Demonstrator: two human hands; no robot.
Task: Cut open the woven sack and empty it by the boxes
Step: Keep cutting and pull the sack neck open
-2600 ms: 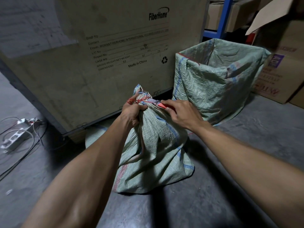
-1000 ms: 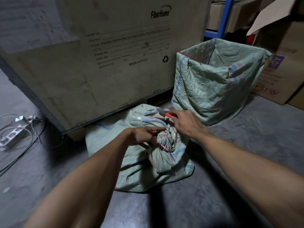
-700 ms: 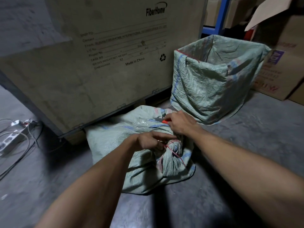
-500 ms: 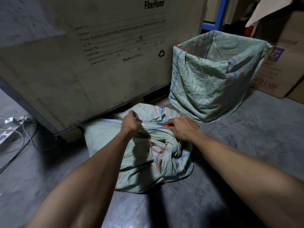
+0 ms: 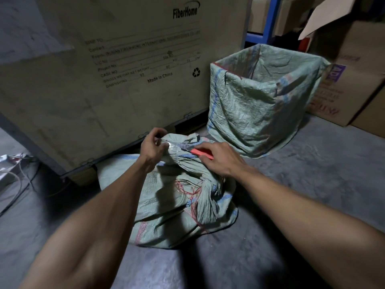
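Head view: grey concrete floor (image 5: 312,184), boxes (image 5: 343,84).

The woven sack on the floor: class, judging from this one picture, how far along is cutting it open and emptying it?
Done: little shows; the sack lies bunched, its red string loose. In hand: the left hand pinches fabric taut while the right hand sets the red cutter to it. Left: finishing the cut and emptying; nothing has spilled out.

We see a dim, grainy scene; our forearms throw dark shadows on the floor (image 5: 312,163), and the wide lens bends the edges.
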